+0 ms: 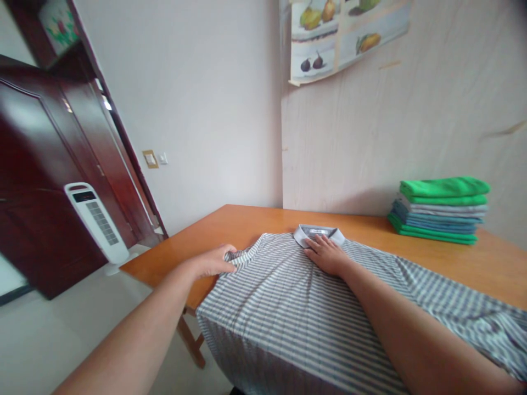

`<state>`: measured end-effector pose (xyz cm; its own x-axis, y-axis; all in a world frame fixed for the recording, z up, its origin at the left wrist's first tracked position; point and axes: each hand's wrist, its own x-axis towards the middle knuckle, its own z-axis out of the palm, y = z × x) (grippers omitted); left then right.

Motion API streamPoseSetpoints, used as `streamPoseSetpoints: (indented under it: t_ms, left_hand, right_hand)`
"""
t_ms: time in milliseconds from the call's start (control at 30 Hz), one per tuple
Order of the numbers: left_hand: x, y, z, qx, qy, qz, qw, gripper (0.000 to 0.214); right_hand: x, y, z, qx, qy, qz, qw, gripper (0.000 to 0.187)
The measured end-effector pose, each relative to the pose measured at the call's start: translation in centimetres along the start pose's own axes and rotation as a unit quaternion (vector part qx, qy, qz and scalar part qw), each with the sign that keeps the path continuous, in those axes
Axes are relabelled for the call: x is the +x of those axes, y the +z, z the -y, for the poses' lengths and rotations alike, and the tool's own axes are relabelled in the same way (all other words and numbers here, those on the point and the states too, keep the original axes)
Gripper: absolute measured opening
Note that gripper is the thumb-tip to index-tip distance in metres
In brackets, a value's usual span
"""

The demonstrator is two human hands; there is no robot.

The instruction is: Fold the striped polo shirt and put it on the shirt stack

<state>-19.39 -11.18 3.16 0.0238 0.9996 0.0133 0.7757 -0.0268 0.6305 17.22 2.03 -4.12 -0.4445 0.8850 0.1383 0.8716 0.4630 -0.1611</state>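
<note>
A grey-and-white checked shirt (284, 296) lies spread on the wooden table, its pale collar (302, 235) toward the wall. Its lower part hangs over the near edge, and one sleeve stretches off to the right. My left hand (216, 260) pinches the fabric at the left shoulder, where the other sleeve is bunched or tucked. Flat on the shirt front, just below the collar, rests my right hand (325, 253) with its fingers stretched out. My right forearm covers part of the shirt.
On the table's (197, 236) right rear stands a stack of folded clothes (440, 211), green, grey and blue. A white tower fan (99, 222) stands on the floor at left, near a dark red door (37, 181). Fruit pictures (315, 41) hang on the wall behind.
</note>
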Motion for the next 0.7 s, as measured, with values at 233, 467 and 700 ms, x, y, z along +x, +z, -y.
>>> streamPoseSetpoints:
  t_ms: [233,467,700]
  left_hand:
    - [0.2,0.4,1.5,-0.066,0.001,-0.163,0.984,0.027]
    - [1.6,-1.2,1.8,-0.104,-0.098,-0.333,0.932,0.024]
    - [2.6,-2.5,2.8,-0.132,-0.186,-0.332,0.915,0.030]
  right_hand:
    - [-0.4,-0.6,0.3,0.003,0.000,0.003,1.000,0.065]
    - [-0.5,-0.7,0.3,0.006,-0.001,-0.002,1.000,0.065]
    - [-0.7,-1.0,0.4,0.000,-0.007,-0.001,1.000,0.065]
